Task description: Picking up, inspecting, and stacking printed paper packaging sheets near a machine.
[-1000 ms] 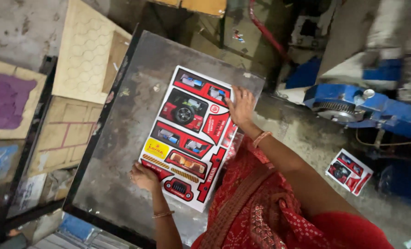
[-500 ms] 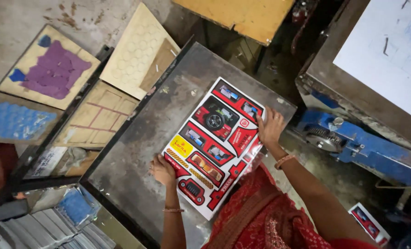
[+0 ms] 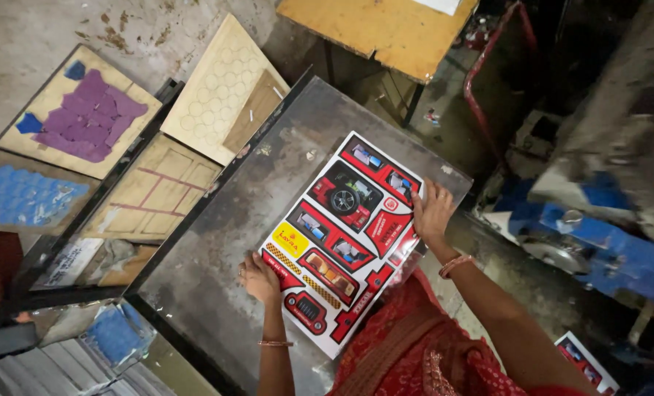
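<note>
Wooden die boards (image 3: 78, 117) lie off the far-left edge of the grey metal tabletop (image 3: 224, 242). Left hand (image 3: 259, 277) lies flat, fingers spread, pinning the printed red carton sheet (image 3: 339, 235) at its near-left edge. Sheet lies flat by the tabletop's near-right edge. Right hand (image 3: 431, 213) is open, palm pressing the sheet's right edge; no pinch, nothing gripped.
</note>
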